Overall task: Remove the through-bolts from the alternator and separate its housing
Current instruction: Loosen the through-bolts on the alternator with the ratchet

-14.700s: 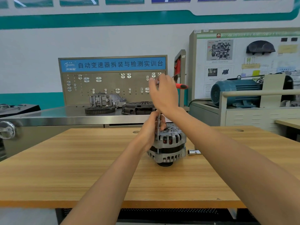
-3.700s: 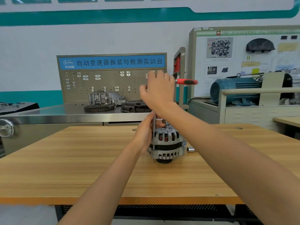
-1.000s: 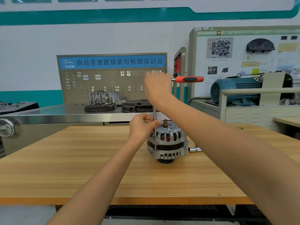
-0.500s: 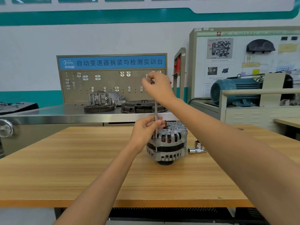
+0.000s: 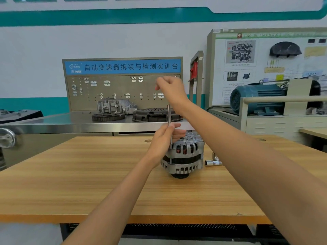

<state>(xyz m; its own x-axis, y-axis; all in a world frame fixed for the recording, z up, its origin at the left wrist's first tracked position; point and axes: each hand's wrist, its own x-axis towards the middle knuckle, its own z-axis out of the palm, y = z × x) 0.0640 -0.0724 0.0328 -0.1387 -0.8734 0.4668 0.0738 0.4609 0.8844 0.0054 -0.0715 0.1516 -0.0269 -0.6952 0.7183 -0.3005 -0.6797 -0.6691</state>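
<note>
Beside left hand [image 5: 163, 138]: alternator [image 5: 184, 154] upright on table [image 5: 88, 174]. Left fingers pinch bolt [image 5: 169, 117], steadying it for straight withdrawal. Above, right hand [image 5: 170, 90] raised, fingers curled; contents, if any, unclear. Sockets [image 5: 213, 160] within right-arm reach.

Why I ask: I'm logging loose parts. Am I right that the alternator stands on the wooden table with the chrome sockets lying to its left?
Not quite. The head view shows the alternator standing on the wooden table, but the chrome sockets lie to its right, not its left.
</note>
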